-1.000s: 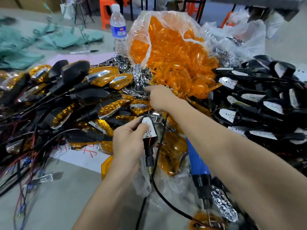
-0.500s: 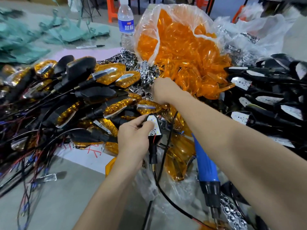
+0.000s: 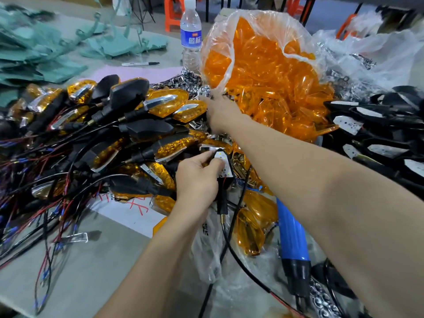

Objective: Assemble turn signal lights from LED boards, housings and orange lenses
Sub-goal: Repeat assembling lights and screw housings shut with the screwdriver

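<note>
Mid-batch, we judge: lens not yet on this unit.
Heap of finished lights [image 3: 137, 125] left of our left hand [image 3: 197, 177], fingers pinching a housing with LED board [image 3: 223, 167]; right hand [image 3: 221, 113] by the orange lenses [image 3: 263, 72], fingers blurred, cannot tell; boarded housings [image 3: 378, 149] wait further right.

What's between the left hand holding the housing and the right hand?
Head view: assembled lights with orange lenses and chrome trim fill the gap between the right hand and the left hand gripping the housing.
</note>
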Available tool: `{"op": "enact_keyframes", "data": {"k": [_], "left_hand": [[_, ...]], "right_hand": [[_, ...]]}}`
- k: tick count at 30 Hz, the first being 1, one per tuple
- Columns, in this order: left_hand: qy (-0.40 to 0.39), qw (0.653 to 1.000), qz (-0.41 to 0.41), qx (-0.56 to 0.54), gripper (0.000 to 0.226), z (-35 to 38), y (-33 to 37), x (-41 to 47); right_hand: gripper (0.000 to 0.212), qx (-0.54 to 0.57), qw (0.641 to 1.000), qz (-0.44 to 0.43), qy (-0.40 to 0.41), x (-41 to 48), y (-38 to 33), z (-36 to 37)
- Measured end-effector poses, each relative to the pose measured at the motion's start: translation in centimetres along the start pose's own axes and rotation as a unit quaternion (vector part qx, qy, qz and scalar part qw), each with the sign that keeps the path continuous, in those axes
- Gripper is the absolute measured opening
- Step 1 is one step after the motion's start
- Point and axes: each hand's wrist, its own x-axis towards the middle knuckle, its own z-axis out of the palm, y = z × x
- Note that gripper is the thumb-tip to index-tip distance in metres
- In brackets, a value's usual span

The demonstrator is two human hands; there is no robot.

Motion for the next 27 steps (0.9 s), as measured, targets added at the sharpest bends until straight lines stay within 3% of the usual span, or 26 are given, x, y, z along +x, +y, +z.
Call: {"op": "enact_keyframes", "data": {"k": [5, 8, 9, 12, 14, 15, 17, 19, 23, 27], "left_hand": [[-0.011, 1.000, -0.010, 0.002, 0.041, -0.1, -0.2, 0.4], [-0.021, 0.999, -0.021, -0.014, 0.045, -0.2, -0.5, 0.3], [-0.023, 0.999, -0.023, -0.017, 0.047, -0.2, -0.6, 0.3], [-0.023, 0.999, -0.026, -0.020, 0.047, -0.3, -0.7, 0.3], [-0.021, 0.999, -0.027, -0.026, 0.039, -0.2, -0.7, 0.2], [-0.018, 0.999, -0.026, -0.023, 0.037, -0.2, -0.6, 0.2], [-0.017, 1.000, -0.016, -0.002, 0.038, -0.1, -0.4, 0.2], [-0.019, 1.000, -0.008, 0.016, 0.037, -0.2, -0.2, 0.2], [-0.019, 0.999, -0.015, 0.023, 0.039, -0.4, 0.0, 0.0], [-0.026, 0.999, -0.020, 0.013, 0.045, -0.1, 0.2, -0.3]], "right_hand": [[0.053, -0.011, 0.998, 0.015, 0.059, -1.1, -0.3, 0.5], [0.012, -0.034, 0.997, 0.019, 0.062, -3.0, 0.8, -0.5], [0.006, -0.041, 0.997, 0.026, 0.055, -3.5, 1.3, -1.0], [0.024, -0.022, 0.992, 0.073, 0.102, -4.1, 2.1, -1.8], [0.004, 0.035, 0.984, 0.087, 0.148, -3.7, 1.7, -2.2], [0.021, 0.056, 0.984, 0.078, 0.148, -3.3, 1.3, -2.2], [0.048, 0.072, 0.994, 0.030, 0.074, -2.9, 0.4, -1.8], [0.042, 0.044, 0.997, 0.005, 0.059, -3.0, -0.3, -1.1], [0.025, 0.076, 0.985, 0.051, 0.149, -4.0, -0.1, 0.0], [0.028, 0.203, 0.953, 0.121, 0.189, -7.2, 2.1, -0.1]]}}
